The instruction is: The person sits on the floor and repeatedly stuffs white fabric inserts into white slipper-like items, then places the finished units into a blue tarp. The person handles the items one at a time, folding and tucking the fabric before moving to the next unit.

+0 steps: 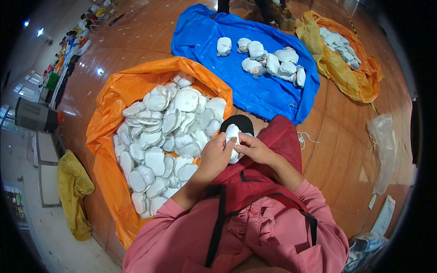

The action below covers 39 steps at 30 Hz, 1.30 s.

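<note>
- Pad (232,131) between left hand (216,153) and right hand (257,150), fingers of both gripping it, seemingly to steady it
- Pile (155,161) on orange sheet (104,123) at left, apparently for easy reach
- Bundles (272,64) on blue sheet (198,41) ahead, likely kept apart

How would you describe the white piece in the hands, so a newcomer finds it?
Find the orange sheet heaped with white pads. Just right of it, the left hand and right hand meet at the white piece, the only one held.

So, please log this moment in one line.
left hand: holding white piece; right hand: holding same piece; orange sheet: white pads, heaped; blue sheet: white bundles
</note>
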{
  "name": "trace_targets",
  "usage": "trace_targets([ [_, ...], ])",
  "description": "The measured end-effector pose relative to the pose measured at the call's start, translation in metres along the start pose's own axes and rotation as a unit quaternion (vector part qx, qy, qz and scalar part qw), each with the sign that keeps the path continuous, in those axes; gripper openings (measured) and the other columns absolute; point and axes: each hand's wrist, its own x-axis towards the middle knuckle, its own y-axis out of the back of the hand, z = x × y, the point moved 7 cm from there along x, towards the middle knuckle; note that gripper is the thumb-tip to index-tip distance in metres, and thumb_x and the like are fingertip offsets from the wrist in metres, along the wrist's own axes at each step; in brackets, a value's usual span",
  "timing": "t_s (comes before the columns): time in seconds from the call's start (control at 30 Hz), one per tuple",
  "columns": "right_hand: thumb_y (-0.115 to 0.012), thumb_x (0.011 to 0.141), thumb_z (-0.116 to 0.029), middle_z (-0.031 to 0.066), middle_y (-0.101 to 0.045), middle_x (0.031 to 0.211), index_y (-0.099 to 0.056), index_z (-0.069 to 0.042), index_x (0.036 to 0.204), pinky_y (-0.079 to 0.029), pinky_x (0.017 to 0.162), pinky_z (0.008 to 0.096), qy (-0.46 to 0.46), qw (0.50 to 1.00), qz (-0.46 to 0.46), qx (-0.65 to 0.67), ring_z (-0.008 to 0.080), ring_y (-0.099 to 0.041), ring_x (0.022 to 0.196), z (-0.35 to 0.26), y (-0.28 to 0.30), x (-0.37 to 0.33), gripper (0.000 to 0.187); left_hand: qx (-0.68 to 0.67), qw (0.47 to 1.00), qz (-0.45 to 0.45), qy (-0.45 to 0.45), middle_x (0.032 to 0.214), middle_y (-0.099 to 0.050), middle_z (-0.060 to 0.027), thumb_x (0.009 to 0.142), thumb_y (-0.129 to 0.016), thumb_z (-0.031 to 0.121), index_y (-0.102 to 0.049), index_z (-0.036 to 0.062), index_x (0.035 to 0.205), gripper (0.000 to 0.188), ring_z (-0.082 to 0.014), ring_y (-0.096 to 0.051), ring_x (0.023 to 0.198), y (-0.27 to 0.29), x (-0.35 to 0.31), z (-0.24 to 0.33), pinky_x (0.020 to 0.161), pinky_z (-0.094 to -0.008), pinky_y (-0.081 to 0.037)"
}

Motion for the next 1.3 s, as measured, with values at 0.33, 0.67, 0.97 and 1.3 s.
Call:
trace_targets([
  [0.33, -0.044, 0.102, -0.026, -0.0020, -0.051, 0.084, -0.053, -0.006, 0.100, -0.043, 0.071, 0.0235, 0.032, 0.988, 0.098, -0.110, 0.0074, -0.048, 0.078, 0.014, 0.010, 0.006, 0.022, -0.027, 0.997, 0.063, -0.045, 0.071, -0.055, -0.0208, 0.099, -0.043, 0.027, -0.056, -0.0013, 0.086, 0.034, -0.0343, -0.053, 0.064, -0.010, -0.005, -0.007, 0.061, -0.0385, -0.042],
  [0.67, -0.049, 0.098, -0.020, 0.0012, -0.051, 0.077, -0.055, -0.003, 0.085, -0.042, 0.063, 0.0270, 0.114, 0.964, 0.208, -0.121, 0.0082, -0.048, 0.073, 0.005, 0.018, -0.005, 0.023, -0.319, 0.946, -0.059, 0.001, 0.084, -0.061, -0.0010, 0.099, -0.049, 0.028, -0.059, -0.0006, 0.108, 0.032, -0.0085, -0.054, 0.074, -0.029, -0.003, -0.025, 0.065, -0.0260, -0.043],
  [0.97, -0.057, 0.095, -0.016, -0.0035, -0.051, 0.075, -0.055, -0.005, 0.082, -0.040, 0.061, 0.0233, 0.072, 0.973, 0.216, -0.026, 0.0052, -0.047, 0.071, 0.014, 0.030, 0.001, 0.017, -0.430, 0.897, -0.083, 0.059, 0.081, -0.059, 0.0027, 0.099, -0.051, 0.031, -0.061, 0.0020, 0.097, 0.030, -0.0030, -0.049, 0.071, -0.035, -0.001, -0.030, 0.064, -0.0195, -0.038],
  [1.3, -0.072, 0.083, -0.014, -0.0020, -0.051, 0.081, -0.061, -0.004, 0.095, -0.041, 0.064, 0.0202, 0.081, 0.974, 0.201, -0.058, 0.0055, -0.047, 0.069, -0.022, 0.023, -0.014, 0.019, -0.145, 0.983, 0.112, 0.030, 0.062, -0.046, 0.0033, 0.098, -0.051, 0.026, -0.054, -0.0001, 0.074, 0.036, -0.0038, -0.038, 0.064, -0.005, 0.001, -0.014, 0.054, -0.0254, -0.035],
])
